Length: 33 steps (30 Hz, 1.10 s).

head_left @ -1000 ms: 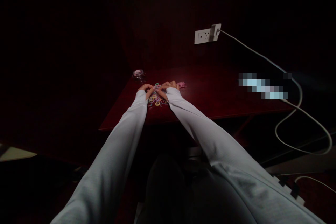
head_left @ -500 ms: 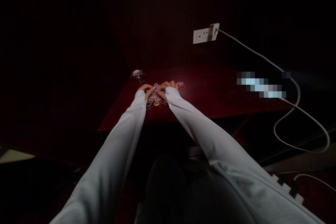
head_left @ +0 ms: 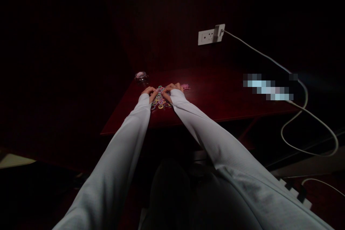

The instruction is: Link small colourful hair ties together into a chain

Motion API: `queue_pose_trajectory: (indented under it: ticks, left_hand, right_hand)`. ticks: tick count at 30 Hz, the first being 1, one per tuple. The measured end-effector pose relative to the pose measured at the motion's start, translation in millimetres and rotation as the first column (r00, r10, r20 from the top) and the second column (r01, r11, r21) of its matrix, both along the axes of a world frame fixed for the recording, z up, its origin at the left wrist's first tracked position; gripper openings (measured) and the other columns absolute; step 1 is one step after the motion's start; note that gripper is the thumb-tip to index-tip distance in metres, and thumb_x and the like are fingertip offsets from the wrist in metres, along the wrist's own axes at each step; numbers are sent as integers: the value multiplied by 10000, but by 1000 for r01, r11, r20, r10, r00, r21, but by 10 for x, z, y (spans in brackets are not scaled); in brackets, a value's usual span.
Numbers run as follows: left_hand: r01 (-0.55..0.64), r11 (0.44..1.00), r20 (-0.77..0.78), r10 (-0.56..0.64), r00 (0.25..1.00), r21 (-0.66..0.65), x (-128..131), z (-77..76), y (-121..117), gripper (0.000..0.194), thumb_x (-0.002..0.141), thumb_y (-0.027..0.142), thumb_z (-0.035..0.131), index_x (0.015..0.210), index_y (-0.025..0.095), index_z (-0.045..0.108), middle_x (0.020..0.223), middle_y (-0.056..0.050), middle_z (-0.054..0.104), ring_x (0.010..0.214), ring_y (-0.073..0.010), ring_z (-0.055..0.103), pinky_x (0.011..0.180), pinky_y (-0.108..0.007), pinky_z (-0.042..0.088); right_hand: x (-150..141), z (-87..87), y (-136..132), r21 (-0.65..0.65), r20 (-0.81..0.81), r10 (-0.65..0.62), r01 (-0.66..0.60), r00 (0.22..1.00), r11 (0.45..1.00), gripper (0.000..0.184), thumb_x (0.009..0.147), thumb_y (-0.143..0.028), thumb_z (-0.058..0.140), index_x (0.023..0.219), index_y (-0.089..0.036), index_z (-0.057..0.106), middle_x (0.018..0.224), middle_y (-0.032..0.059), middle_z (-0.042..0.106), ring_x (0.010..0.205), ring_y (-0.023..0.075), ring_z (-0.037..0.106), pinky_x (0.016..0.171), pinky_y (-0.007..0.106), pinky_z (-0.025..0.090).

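A loose heap of small coloured rings, seemingly hair ties (head_left: 161, 107), lies on the dark red table between my wrists. My left hand (head_left: 150, 91) reaches in from the left, its fingers curled and pinched over the heap's far part. Opposite it, my right hand (head_left: 173, 88) bends its fingers in the same way, the fingertips close to the left ones. Whatever sits in the two pinches is too small to make out. Just right of my right hand is a small pink bunch (head_left: 185, 87). A clear jar (head_left: 141, 78) with pinkish contents or lid stands behind my left hand.
The red table (head_left: 215, 109) ends in a front edge below my forearms. A white wall socket (head_left: 207, 37) holds a plug, whose white cable (head_left: 258, 51) loops down at the right. A blurred bright object (head_left: 269, 88) lies on the table's right part.
Both hands stay over the heap, with only slight shifts of the fingers. Jar, pink bunch and cable are where they were.
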<state>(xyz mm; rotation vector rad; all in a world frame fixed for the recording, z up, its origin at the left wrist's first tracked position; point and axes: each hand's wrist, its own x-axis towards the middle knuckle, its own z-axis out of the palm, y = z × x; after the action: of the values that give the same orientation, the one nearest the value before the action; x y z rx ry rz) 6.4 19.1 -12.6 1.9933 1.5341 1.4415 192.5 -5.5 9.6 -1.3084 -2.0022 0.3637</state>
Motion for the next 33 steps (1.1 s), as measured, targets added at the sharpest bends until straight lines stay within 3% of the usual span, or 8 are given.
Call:
queue_pose_trajectory:
  ticks: [7, 12, 16, 18, 23, 27, 33]
  left_hand:
    - [-35, 999, 20, 35, 999, 34, 3, -6, -19, 434, 903, 571, 641, 658, 241, 504, 704, 2, 488, 690, -177, 454, 644, -300, 359]
    - [-74, 997, 7, 74, 997, 1, 0, 1, -5, 334, 884, 373, 700, 645, 227, 519, 696, 20, 483, 675, -163, 459, 673, -291, 383]
    - [-67, 997, 23, 66, 998, 39, 4, 7, -21, 203, 852, 262, 723, 694, 221, 604, 792, 0, 582, 750, -173, 541, 701, -289, 430]
    - [-43, 998, 42, 41, 998, 55, 13, 6, -26, 163, 894, 282, 703, 746, 224, 670, 851, -15, 630, 820, -190, 598, 761, -304, 480]
    - [25, 998, 59, -28, 998, 60, 38, -6, 0, 331, 994, 450, 652, 764, 226, 735, 934, -46, 686, 980, -215, 675, 940, -336, 541]
    - [66, 996, 30, -67, 997, 59, 27, -7, 18, 333, 931, 502, 725, 740, 229, 731, 942, -53, 699, 963, -220, 679, 944, -357, 552]
    - [68, 993, 15, -70, 997, 91, 15, 16, -11, 362, 909, 546, 717, 729, 233, 694, 913, -59, 701, 928, -223, 649, 817, -342, 536]
  right_hand:
    - [2, 37, -52, -4, -15, -33, 33, 999, 999, 190, 1003, -327, 647, 989, -245, 817, 1253, 60, 757, 1264, 294, 524, 1087, 449, 365]
    - [-7, 10, -4, 15, -46, -46, 47, 998, 999, 225, 1018, -357, 625, 993, -241, 816, 1244, 79, 751, 1260, 316, 508, 1100, 474, 349]
    - [-53, -42, 69, 17, -59, -84, 86, 995, 996, 234, 1025, -380, 627, 999, -257, 823, 1251, 71, 751, 1271, 316, 505, 1130, 489, 331]
    - [-73, -66, 99, 29, -63, -82, 84, 995, 996, 213, 1018, -379, 650, 1015, -264, 829, 1240, 62, 756, 1277, 313, 510, 1143, 493, 326]
    - [-83, -96, 128, 27, -59, -63, 65, 996, 998, 211, 1016, -390, 652, 1020, -289, 837, 1250, 42, 751, 1271, 296, 503, 1138, 478, 319]
    - [-73, -108, 135, 42, -74, -46, 49, 996, 998, 266, 1032, -437, 627, 985, -284, 838, 1243, 53, 746, 1254, 298, 492, 1108, 451, 319]
    - [-77, -122, 148, 38, -56, -50, 52, 997, 998, 274, 1009, -470, 658, 956, -270, 838, 1209, 63, 758, 1231, 310, 500, 1078, 464, 332]
